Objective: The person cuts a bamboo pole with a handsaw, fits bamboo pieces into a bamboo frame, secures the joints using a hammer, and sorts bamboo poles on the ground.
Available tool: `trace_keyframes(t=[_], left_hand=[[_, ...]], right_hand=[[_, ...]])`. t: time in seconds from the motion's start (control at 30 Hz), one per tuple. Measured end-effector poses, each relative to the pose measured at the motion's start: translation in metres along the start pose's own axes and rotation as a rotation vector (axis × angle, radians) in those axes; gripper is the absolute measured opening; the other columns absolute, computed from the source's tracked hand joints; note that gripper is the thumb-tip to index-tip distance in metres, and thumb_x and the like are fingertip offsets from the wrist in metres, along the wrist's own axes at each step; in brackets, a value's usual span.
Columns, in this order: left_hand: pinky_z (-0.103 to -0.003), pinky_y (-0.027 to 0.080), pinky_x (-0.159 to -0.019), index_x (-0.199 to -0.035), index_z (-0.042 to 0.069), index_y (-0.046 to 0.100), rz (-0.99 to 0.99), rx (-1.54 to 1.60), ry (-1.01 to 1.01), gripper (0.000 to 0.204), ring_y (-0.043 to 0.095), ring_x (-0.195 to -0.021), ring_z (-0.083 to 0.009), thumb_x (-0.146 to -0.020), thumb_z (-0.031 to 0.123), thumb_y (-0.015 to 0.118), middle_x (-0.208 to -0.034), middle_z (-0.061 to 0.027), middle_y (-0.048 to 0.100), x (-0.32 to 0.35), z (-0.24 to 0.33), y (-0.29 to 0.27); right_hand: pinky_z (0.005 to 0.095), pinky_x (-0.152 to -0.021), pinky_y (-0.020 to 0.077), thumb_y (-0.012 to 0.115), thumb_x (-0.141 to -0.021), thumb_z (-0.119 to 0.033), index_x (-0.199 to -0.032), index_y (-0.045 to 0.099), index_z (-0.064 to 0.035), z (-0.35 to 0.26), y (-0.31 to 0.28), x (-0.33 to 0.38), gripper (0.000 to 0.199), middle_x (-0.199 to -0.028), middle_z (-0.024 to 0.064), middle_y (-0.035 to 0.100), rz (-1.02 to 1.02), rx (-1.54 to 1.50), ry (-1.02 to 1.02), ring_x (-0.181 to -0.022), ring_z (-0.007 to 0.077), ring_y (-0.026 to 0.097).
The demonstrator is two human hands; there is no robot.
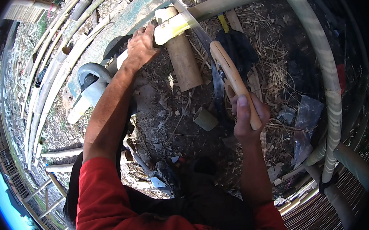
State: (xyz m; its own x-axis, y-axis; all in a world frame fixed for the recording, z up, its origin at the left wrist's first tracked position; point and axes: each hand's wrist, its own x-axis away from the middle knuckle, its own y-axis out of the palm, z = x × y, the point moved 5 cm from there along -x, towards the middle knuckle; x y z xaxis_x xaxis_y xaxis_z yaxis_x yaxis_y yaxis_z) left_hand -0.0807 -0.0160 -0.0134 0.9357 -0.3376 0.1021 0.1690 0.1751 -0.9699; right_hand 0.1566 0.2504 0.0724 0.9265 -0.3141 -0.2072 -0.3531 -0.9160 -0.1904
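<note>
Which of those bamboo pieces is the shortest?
The small hollow tube, left of the right hand holding the saw; the thick piece beyond it and the long poles at left are plainly longer.

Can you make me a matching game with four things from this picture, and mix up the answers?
Things:
1. right hand
2. left hand
3. left sleeve
4. short bamboo tube

Where or what:
A. red
B. lying on the ground
C. wrapped around the handsaw's wooden handle
D. at the sunlit end of the bamboo pole

Right pairs: 1-C, 2-D, 3-A, 4-B
</note>
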Motion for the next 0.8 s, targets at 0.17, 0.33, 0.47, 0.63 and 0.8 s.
trace_keyframes(t=[0.17,0.33,0.47,0.63,0.8], left_hand=[[-0.053,0.038,-0.117,-0.151,-0.006,0.035,-0.106,0.209,-0.215,0.121,0.048,-0.142,-0.0392,-0.080,0.088,0.057,-0.147,-0.0302,0.051,0.005,-0.028,-0.005],[-0.066,0.024,-0.119,-0.157,-0.002,0.034,-0.035,0.162,-0.361,0.118,0.040,-0.147,-0.0437,-0.086,0.092,0.031,-0.152,-0.0322,0.047,-0.001,0.006,-0.008],[-0.065,0.019,-0.121,-0.158,0.001,0.035,-0.071,0.269,-0.378,0.119,0.035,-0.151,-0.0409,-0.084,0.094,0.031,-0.156,-0.0287,0.043,-0.002,-0.001,0.001],[-0.064,0.018,-0.122,-0.160,0.005,0.035,-0.031,0.274,-0.417,0.119,0.036,-0.150,-0.0388,-0.082,0.095,0.034,-0.158,-0.0240,0.044,0.011,-0.018,-0.013],[-0.065,0.016,-0.122,-0.159,0.004,0.036,0.045,0.315,-0.380,0.120,0.038,-0.149,-0.0409,-0.081,0.095,0.038,-0.155,-0.0265,0.047,0.004,0.001,0.000]], right_hand=[[0.0305,-0.047,0.0363,0.060,-0.098,-0.021,-0.077,0.062,0.0004,-0.003,0.020,0.007,0.030,-0.056,0.0012,0.052,-0.033,0.022,0.008,-0.049,0.0103,0.049],[0.0260,-0.061,0.0417,0.052,-0.106,-0.030,-0.091,0.060,0.0041,0.018,0.010,0.020,0.038,-0.073,0.0048,0.053,0.008,-0.169,0.147,-0.066,0.0105,0.051],[0.0259,-0.062,0.0426,0.052,-0.108,-0.030,-0.093,0.059,0.0048,0.030,0.009,0.017,0.038,-0.077,0.0054,0.053,0.003,-0.139,0.143,-0.069,0.0110,0.051],[0.0244,-0.060,0.0421,0.055,-0.107,-0.031,-0.098,0.061,0.0053,0.027,0.022,0.015,0.038,-0.079,0.0060,0.058,0.012,-0.187,0.210,-0.068,0.0112,0.053],[0.0251,-0.061,0.0483,0.059,-0.106,-0.031,-0.104,0.062,0.0049,0.031,0.001,0.018,0.036,-0.080,0.0086,0.062,-0.001,-0.248,0.199,-0.068,0.0127,0.059]])
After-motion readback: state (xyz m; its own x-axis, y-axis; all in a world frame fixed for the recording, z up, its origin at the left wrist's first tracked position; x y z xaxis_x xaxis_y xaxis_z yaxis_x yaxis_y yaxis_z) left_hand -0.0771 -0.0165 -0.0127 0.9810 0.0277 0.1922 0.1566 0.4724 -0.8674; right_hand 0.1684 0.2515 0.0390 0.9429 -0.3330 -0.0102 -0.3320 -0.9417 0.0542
